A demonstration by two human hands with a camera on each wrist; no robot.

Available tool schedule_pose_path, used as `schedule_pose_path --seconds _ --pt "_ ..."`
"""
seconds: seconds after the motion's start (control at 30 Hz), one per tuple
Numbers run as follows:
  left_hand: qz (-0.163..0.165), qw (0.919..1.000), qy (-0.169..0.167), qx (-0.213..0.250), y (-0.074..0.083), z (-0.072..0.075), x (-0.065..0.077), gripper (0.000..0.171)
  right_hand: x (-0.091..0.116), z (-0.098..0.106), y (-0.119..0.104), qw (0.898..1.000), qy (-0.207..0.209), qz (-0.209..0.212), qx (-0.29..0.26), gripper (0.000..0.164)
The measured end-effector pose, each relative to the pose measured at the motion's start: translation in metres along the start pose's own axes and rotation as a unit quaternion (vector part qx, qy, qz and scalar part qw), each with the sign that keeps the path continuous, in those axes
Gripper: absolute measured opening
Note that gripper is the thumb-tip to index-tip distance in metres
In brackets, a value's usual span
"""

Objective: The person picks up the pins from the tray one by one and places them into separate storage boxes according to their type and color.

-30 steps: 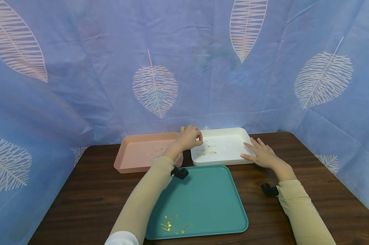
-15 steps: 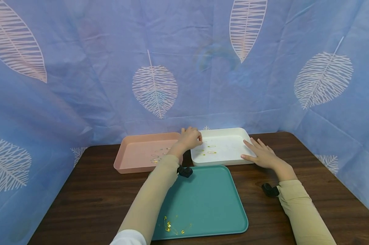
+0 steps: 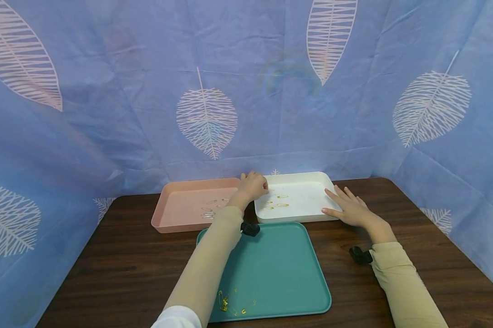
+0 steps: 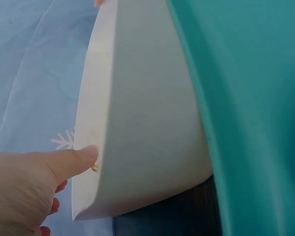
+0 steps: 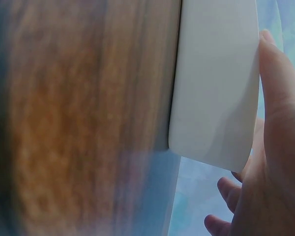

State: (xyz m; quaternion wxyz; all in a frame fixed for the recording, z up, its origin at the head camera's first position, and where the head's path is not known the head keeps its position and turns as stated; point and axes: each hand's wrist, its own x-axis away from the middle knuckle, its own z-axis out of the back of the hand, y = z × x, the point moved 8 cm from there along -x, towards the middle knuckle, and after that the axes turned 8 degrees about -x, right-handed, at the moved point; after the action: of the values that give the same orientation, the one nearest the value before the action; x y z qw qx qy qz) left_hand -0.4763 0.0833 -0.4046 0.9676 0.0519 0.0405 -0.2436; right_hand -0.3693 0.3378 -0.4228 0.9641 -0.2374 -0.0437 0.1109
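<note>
My left hand (image 3: 252,187) is over the left end of the white tray (image 3: 307,212), fingers curled and thumb meeting them. In the left wrist view, a gold safety pin (image 4: 95,168) shows at the thumb tip, partly covered by it. Several gold safety pins lie in the white tray, one pin (image 3: 282,205) near its middle. With fingers spread, my right hand (image 3: 350,207) rests against that tray's right side; the thumb touches the rim in the right wrist view.
Left of the white tray stands a pink tray (image 3: 174,218) with several silver safety pins (image 3: 208,214). In front lies a teal tray (image 3: 279,269) with several gold safety pins (image 3: 224,304) at its near left. The dark wooden table (image 3: 119,255) meets a blue curtain (image 3: 148,91) behind.
My left forearm has swung slightly to the right, while the hand stays by the white tray's left end. More of the pink tray's pins show. My right hand has not moved.
</note>
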Motion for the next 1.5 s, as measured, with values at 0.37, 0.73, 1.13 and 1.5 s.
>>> schedule_pose_path --seconds 0.37,0.73,1.13,1.5 --pt "-0.007 0.9999 0.0 -0.011 0.005 0.006 0.004 0.011 -0.003 -0.003 0.005 1.0 -0.009 0.001 0.006 0.083" --pt "-0.037 0.9984 0.028 -0.034 0.009 0.024 0.016 0.011 -0.003 -0.003 0.003 1.0 -0.01 -0.004 0.002 0.083" --pt "-0.076 0.9927 0.092 -0.019 0.0 0.046 0.051 0.011 -0.001 -0.003 0.001 1.0 -0.006 -0.002 -0.004 0.084" --pt "-0.092 0.9855 0.143 -0.001 -0.018 0.067 0.097 0.013 -0.001 -0.001 0.001 1.0 -0.002 0.003 0.001 0.083"
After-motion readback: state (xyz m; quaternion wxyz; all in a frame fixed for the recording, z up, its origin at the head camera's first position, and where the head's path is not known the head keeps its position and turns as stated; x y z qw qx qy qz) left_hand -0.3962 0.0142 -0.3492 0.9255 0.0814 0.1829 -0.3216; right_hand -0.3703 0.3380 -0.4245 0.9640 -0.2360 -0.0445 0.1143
